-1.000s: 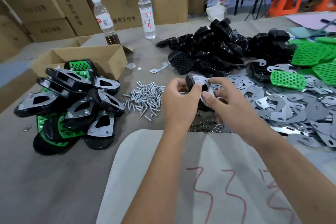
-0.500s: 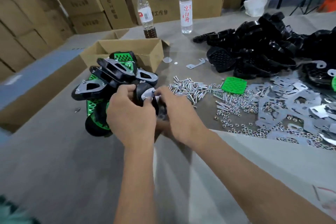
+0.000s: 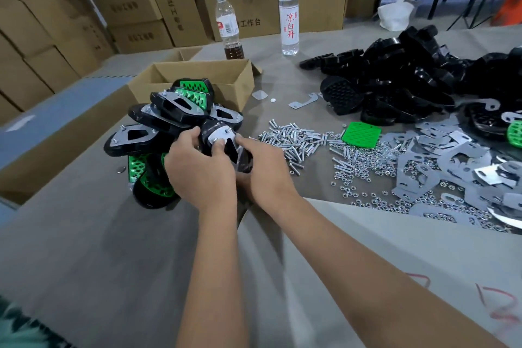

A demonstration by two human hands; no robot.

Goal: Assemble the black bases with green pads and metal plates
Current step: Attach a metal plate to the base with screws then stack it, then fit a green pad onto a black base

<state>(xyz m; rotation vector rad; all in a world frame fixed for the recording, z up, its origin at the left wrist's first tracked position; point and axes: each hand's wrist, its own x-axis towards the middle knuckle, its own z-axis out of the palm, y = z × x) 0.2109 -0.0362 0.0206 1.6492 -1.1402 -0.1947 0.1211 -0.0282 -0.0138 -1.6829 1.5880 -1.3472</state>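
Both hands: left hand (image 3: 201,175), right hand (image 3: 264,169) still clamp black plastic base with metal plate (image 3: 223,142), now touching finished stack (image 3: 169,118) (just left, beyond left hand)

Evenly lit, soft overhead light, faint shadows under forearms on tabletop (image 3: 84,263). Glints off screws (image 3: 293,138). Wide-angle bending toward 9 and 3 o'clock; blurred at 1 o'clock.

Two bottles (image 3: 289,15) stand behind an open carton (image 3: 195,79), stacked boxes (image 3: 121,3) beyond.
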